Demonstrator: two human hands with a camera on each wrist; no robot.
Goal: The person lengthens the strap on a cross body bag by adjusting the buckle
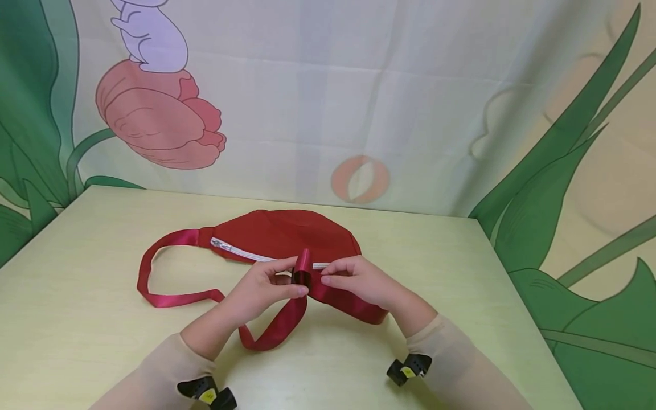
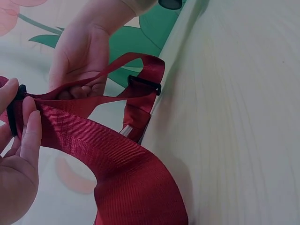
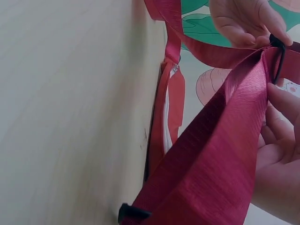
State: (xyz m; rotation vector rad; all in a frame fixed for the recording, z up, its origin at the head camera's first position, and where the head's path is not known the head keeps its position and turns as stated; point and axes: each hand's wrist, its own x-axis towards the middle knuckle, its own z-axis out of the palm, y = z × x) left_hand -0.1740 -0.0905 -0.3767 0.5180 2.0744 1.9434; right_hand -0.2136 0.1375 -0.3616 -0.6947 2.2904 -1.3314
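A red waist bag (image 1: 287, 233) with a white zipper lies on the table, its red webbing strap (image 1: 277, 330) looping toward me. My left hand (image 1: 263, 287) pinches a black buckle (image 3: 277, 58) threaded with the strap between thumb and fingers. A short strap loop stands up from it. Close by on the right, my right hand (image 1: 361, 279) holds the strap beside the buckle, thumb against the webbing and other fingers curled. Farther along the strap sits a black slider (image 2: 144, 85). In the left wrist view, strap partly hides the right hand's fingertips.
The pale table (image 1: 92, 319) meets a printed cloth backdrop (image 1: 277, 131) behind the bag. To the left, more strap (image 1: 148, 267) curves out from the bag's end. A small black camera is worn on each wrist.
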